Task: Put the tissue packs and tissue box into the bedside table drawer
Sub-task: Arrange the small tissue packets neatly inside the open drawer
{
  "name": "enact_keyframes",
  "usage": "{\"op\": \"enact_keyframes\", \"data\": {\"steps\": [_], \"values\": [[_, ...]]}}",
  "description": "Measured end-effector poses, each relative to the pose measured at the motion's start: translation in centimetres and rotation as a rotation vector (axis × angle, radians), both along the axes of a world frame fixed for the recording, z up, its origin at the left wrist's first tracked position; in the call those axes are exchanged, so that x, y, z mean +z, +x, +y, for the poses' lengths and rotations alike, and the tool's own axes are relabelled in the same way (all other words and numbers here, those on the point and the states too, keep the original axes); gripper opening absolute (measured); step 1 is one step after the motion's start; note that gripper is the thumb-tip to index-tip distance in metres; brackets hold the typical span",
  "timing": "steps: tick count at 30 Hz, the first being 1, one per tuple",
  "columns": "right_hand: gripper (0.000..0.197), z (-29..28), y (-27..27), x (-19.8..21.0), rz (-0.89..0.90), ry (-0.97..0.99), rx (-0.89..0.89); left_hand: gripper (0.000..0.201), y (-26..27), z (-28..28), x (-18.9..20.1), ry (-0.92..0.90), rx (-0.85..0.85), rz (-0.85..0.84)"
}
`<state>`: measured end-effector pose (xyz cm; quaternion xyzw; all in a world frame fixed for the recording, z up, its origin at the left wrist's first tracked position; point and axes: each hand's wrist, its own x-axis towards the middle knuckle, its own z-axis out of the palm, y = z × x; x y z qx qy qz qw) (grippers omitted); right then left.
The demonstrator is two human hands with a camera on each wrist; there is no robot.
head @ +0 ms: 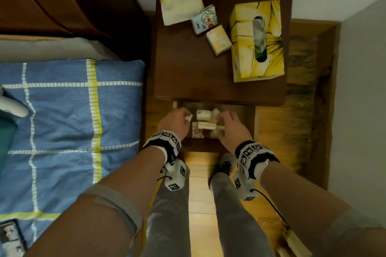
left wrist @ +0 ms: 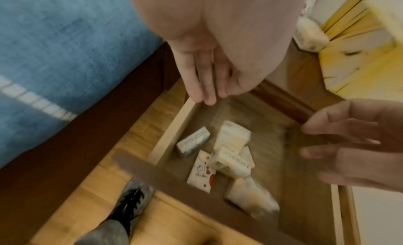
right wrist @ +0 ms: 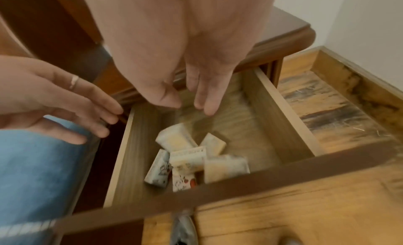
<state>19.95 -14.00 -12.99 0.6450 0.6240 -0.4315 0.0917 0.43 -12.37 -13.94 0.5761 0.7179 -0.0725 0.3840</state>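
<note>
The bedside table [head: 188,73] carries a flat yellow tissue pack [head: 179,1], a small blue-and-white pack [head: 204,19], a small cream pack [head: 218,40] and a yellow tissue box [head: 258,39]. Below it the drawer [head: 208,148] is pulled out, with several small tissue packs [left wrist: 232,138] [right wrist: 176,140] lying loose inside. My left hand [left wrist: 209,97] hovers over the drawer's left rear corner with straight fingers and holds nothing. My right hand [right wrist: 189,105] hangs over the drawer's middle, fingers straight and empty. Both wrist views are motion-blurred.
A bed with a blue checked blanket [head: 62,121] lies close on the left, its dark frame beside the drawer. White walls [head: 359,89] close in the right side and back. My shoes [head: 224,165] stand on the wooden floor [head: 302,89] just before the drawer front.
</note>
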Motion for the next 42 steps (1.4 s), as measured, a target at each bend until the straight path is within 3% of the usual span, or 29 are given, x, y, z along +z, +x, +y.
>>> {"op": "enact_keyframes", "data": {"steps": [4,8,10,12,15,17,19,22,24,30,32,35,37,39,42], "values": [[0.018,3.4,-0.8,2.1,-0.048,0.114,-0.053,0.019,-1.5,3.6,2.5,0.128,0.041,0.000],[0.016,8.6,-2.9,4.5,-0.045,0.265,-0.088,0.034,-2.8,8.0,3.4,0.207,0.035,-0.045],[0.028,11.5,-4.5,5.0,-0.070,0.395,-0.059,0.042,-3.3,10.0,3.2,0.229,-0.020,-0.044],[0.053,14.4,-5.8,4.8,-0.137,0.456,-0.048,0.048,-3.6,11.7,2.7,0.255,-0.088,-0.043],[0.085,18.3,-7.2,3.5,-0.196,0.330,-0.056,0.057,-3.9,13.5,2.2,0.244,-0.102,-0.080],[0.094,20.1,-7.5,2.5,-0.251,0.232,-0.069,0.064,-3.8,14.8,2.2,0.248,-0.111,-0.132],[0.087,21.1,-7.7,2.0,-0.324,0.190,-0.051,0.073,-3.6,16.6,2.3,0.304,-0.165,-0.133],[0.047,20.5,-7.7,1.6,-0.378,0.213,0.029,0.080,-2.7,19.9,2.4,0.465,-0.354,0.030],[0.036,18.6,-7.2,1.0,-0.351,0.141,0.034,0.076,-1.6,21.8,2.0,0.506,-0.454,0.092],[0.036,13.4,-5.6,-0.5,-0.214,0.193,-0.023,0.040,1.7,22.9,1.0,0.467,-0.588,0.171],[0.038,12.8,-5.4,-0.6,-0.226,0.208,0.001,0.046,2.6,21.5,0.5,0.439,-0.563,0.157],[0.047,11.5,-4.7,-0.8,-0.233,0.222,0.018,0.080,3.6,19.3,-0.1,0.421,-0.420,0.051],[0.051,10.6,-3.8,-0.9,-0.210,0.231,0.019,0.097,4.1,18.9,-0.6,0.361,-0.537,0.014],[0.050,9.7,-2.7,-0.9,-0.199,0.229,0.055,0.092,4.6,18.5,-0.7,0.300,-0.677,0.035],[0.049,8.0,-0.5,-0.8,-0.180,0.212,0.053,0.068,5.0,16.8,-0.5,0.332,-0.645,0.077]]}}
